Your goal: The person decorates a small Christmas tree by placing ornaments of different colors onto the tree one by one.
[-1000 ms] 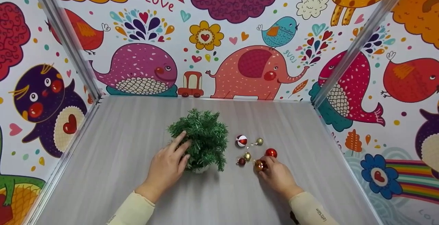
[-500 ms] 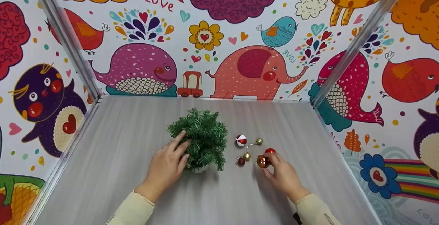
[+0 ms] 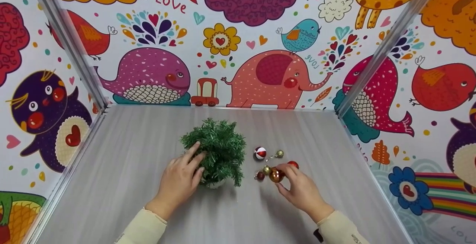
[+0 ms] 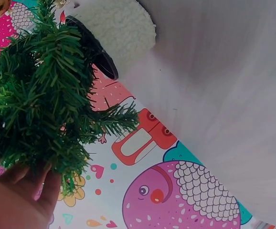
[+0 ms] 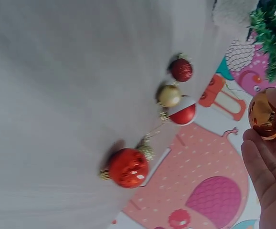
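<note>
A small green artificial tree [image 3: 223, 143] with a fluffy white base [image 4: 123, 33] stands left of the ornaments. My left hand [image 3: 180, 180] grips its left-side branches, with foliage between thumb and fingers in the left wrist view; some fingertips are hidden. My right hand [image 3: 303, 190] pinches a shiny orange-gold ball [image 5: 262, 117] between thumb and fingers, above the tabletop. In the head view this ball lies just right of a small gold ball [image 3: 266, 169] and a dark red ball [image 3: 260, 176].
A larger red ball [image 5: 128, 168] lies near a small gold ball [image 3: 279, 153] and a red-and-white ball [image 3: 260, 153]. The grey tabletop [image 3: 141, 136] meets patterned panels [image 3: 223, 13] at the back and sides, with metal posts [image 3: 386, 50] at the corners.
My right hand has lifted the orange-gold ball and moved it left, away from the red ball. My left hand stays on the tree.
</note>
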